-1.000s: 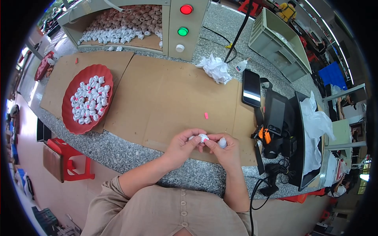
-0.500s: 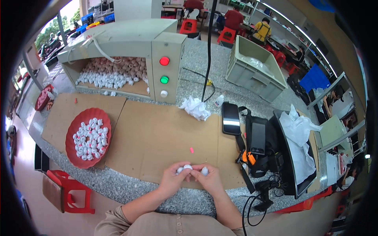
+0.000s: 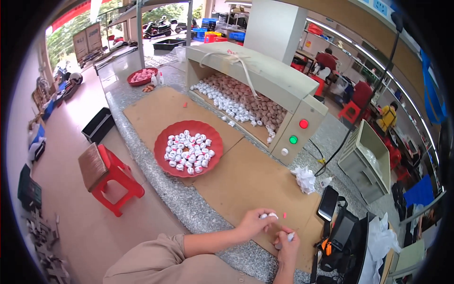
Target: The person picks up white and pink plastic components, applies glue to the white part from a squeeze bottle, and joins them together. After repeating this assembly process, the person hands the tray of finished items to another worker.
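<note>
My left hand (image 3: 255, 224) is closed around small white rounded pieces (image 3: 269, 216), which show between thumb and fingers. Close to its right, my right hand (image 3: 289, 246) is curled around a small white bottle (image 3: 290, 236) with a narrow tip; its body is mostly covered by the fingers. Both hands are over the cardboard near the bench's front edge. Just beyond them lies a small pink piece (image 3: 284, 215). To the left, a red scalloped dish (image 3: 162, 163) holds many white rounded pieces, some with pink bits on them.
Behind the dish stands a beige machine (image 3: 302, 102) with coloured buttons and an opening full of white and brownish pieces. Crumpled white paper (image 3: 305, 180), a phone (image 3: 328, 203) and black straps lie to the right. A grey crate (image 3: 364, 165) stands farther back. A red stool (image 3: 113, 180) stands left of the bench.
The whole view has swung to the left, so the dish and machine appear farther right. My hands have moved slightly apart, each keeping its hold.
</note>
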Demonstrator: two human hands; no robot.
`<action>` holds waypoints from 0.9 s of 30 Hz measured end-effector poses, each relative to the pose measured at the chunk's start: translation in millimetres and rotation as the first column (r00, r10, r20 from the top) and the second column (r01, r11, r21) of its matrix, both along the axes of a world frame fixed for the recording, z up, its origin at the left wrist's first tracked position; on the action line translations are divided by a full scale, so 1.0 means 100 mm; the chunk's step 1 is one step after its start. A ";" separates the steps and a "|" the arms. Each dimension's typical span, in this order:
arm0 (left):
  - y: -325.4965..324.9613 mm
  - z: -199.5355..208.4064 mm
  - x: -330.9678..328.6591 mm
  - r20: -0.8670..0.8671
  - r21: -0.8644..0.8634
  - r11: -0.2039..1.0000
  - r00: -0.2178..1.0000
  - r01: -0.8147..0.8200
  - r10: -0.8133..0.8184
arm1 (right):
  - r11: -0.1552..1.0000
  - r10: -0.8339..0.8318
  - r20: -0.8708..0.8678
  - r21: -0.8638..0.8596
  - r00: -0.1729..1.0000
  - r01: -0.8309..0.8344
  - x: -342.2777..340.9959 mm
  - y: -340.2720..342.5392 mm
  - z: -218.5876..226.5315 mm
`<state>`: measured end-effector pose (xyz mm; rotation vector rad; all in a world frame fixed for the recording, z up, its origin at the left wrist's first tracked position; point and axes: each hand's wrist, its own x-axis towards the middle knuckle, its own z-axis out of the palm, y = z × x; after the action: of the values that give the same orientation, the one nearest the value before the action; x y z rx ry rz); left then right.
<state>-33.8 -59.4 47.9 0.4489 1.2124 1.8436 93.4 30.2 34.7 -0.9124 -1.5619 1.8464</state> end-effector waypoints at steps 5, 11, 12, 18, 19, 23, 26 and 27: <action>-0.45 0.25 -1.04 -0.533 0.086 0.706 0.566 -0.703 0.629 | 0.988 -0.071 -0.139 -0.147 0.988 0.050 0.03 0.02 -0.04; -0.92 0.45 -1.57 -0.422 -0.099 0.655 0.627 -0.749 0.655 | 0.980 -0.061 -0.158 -0.195 0.986 0.029 0.03 0.03 0.01; -0.86 0.38 -1.52 -0.078 0.037 0.817 0.813 -0.575 0.576 | 0.978 -0.082 -0.147 -0.201 0.986 0.052 0.03 0.04 0.01; -0.22 0.22 -0.66 0.584 0.274 0.961 0.798 -0.022 -0.149 | 0.928 -0.151 -0.228 -0.368 0.962 0.058 0.00 0.02 0.13; -0.12 0.16 -0.54 0.598 0.271 0.962 0.782 0.008 -0.175 | 0.937 -0.140 -0.290 -0.349 0.947 0.031 0.01 0.05 0.13; 0.19 -0.11 -0.16 0.637 0.568 0.799 0.508 0.198 -0.579 | 0.934 -0.156 -0.418 -0.357 0.895 -0.004 0.15 0.19 0.23; 0.31 -0.16 0.01 0.728 0.467 0.856 0.452 0.222 -0.515 | 0.929 -0.225 -0.433 -0.367 0.873 0.057 0.22 0.24 0.29; 0.32 -0.05 0.07 0.741 0.329 0.916 0.538 0.231 -0.402 | 0.924 -0.247 -0.426 -0.374 0.870 0.079 0.25 0.26 0.30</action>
<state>-26.6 -27.2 42.6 -0.0940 0.2854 1.5389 118.2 56.6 64.4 -0.6478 -0.8537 2.0556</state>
